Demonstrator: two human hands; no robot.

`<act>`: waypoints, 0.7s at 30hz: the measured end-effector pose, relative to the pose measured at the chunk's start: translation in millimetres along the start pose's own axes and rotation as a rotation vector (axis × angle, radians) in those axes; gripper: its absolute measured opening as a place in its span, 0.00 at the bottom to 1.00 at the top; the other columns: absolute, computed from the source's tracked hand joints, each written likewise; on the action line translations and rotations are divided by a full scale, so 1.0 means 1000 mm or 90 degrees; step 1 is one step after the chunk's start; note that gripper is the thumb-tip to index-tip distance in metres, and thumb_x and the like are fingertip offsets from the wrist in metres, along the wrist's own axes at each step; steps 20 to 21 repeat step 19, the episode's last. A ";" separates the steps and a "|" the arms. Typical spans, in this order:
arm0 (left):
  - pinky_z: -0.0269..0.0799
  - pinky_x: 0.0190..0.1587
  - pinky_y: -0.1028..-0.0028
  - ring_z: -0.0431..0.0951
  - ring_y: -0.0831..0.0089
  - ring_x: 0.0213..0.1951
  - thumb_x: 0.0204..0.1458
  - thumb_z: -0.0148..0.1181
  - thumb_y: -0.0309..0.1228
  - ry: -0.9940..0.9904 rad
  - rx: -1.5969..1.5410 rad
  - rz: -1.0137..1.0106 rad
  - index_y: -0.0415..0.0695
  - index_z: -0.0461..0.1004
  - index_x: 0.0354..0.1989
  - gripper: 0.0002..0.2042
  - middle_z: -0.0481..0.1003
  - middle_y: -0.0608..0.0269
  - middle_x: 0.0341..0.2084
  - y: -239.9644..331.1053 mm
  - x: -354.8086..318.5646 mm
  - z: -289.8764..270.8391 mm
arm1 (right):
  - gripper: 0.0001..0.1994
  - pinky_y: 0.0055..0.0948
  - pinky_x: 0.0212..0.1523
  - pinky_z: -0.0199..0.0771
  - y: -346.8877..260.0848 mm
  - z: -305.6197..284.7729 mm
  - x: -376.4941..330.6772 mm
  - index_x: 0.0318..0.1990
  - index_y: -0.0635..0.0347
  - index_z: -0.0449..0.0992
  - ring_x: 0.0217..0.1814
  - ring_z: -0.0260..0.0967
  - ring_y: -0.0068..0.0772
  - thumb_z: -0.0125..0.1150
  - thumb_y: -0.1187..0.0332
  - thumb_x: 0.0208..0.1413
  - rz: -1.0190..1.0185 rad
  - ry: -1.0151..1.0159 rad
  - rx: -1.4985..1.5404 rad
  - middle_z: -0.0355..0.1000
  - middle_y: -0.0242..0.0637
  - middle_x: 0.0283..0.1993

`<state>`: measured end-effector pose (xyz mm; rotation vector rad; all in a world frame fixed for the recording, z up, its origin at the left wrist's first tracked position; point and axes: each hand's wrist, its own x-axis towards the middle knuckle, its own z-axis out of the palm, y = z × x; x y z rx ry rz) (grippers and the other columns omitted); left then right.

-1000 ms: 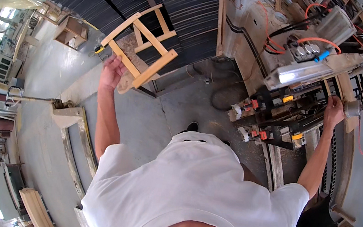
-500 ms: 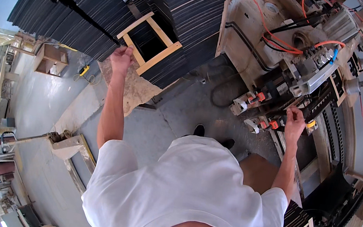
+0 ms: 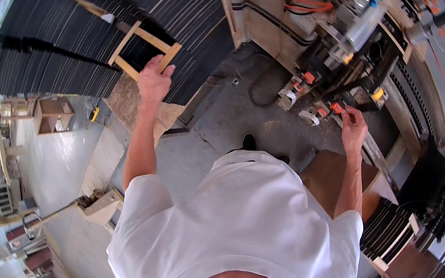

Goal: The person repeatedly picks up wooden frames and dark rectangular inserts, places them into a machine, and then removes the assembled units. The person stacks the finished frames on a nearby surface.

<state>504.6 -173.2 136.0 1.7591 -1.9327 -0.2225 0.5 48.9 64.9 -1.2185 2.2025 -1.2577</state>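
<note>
My left hand [image 3: 155, 80] is closed on the near right corner of a small four-sided frame of pale wood [image 3: 156, 41]. Its fingers reach over the bar there, and part of that corner is hidden behind them. The frame lies against a tall stack of dark panels [image 3: 53, 68] with thin light edges. My right hand [image 3: 354, 128] is at the machine [image 3: 345, 42], thumb and fingers pinched together beside a small red-orange part [image 3: 336, 107]. What the pinch holds, if anything, is too small to make out.
A yellow-capped part [image 3: 379, 94] and orange hoses [image 3: 313, 5] are on the machine. Below my right arm stand a brown board [image 3: 327, 176] and more dark slats [image 3: 386, 226]. An open wooden box [image 3: 54, 115] and a yellow tool [image 3: 94, 114] are on the floor at left.
My view has turned, so the scene sits further left. My left hand has shifted along the wooden frame from its left side to its near right corner. The right hand stays by the machine, fingers pinched.
</note>
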 end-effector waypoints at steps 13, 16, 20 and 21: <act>0.71 0.51 0.74 0.76 0.73 0.46 0.57 0.59 0.26 -0.073 -0.507 0.052 0.35 0.73 0.49 0.13 0.77 0.57 0.44 0.182 -0.095 0.104 | 0.13 0.37 0.47 0.73 -0.002 -0.231 -0.092 0.44 0.59 0.75 0.47 0.72 0.48 0.64 0.70 0.51 -0.073 0.217 -0.327 0.74 0.42 0.48; 0.70 0.50 0.76 0.76 0.73 0.45 0.57 0.59 0.27 -0.258 -0.593 0.042 0.36 0.72 0.51 0.14 0.77 0.59 0.44 0.234 -0.132 0.163 | 0.15 0.40 0.57 0.65 0.014 -0.294 -0.135 0.46 0.59 0.74 0.57 0.66 0.47 0.64 0.67 0.50 0.036 0.284 -0.487 0.72 0.41 0.52; 0.70 0.51 0.77 0.76 0.74 0.46 0.57 0.59 0.27 -0.353 -0.593 0.082 0.37 0.72 0.51 0.14 0.77 0.60 0.45 0.281 -0.156 0.196 | 0.18 0.43 0.59 0.63 0.041 -0.347 -0.187 0.49 0.56 0.73 0.59 0.65 0.50 0.65 0.65 0.50 0.189 0.323 -0.596 0.70 0.47 0.55; 0.70 0.51 0.77 0.76 0.74 0.46 0.57 0.59 0.27 -0.353 -0.593 0.082 0.37 0.72 0.51 0.14 0.77 0.60 0.45 0.281 -0.156 0.196 | 0.18 0.43 0.59 0.63 0.041 -0.347 -0.187 0.49 0.56 0.73 0.59 0.65 0.50 0.65 0.65 0.50 0.189 0.323 -0.596 0.70 0.47 0.55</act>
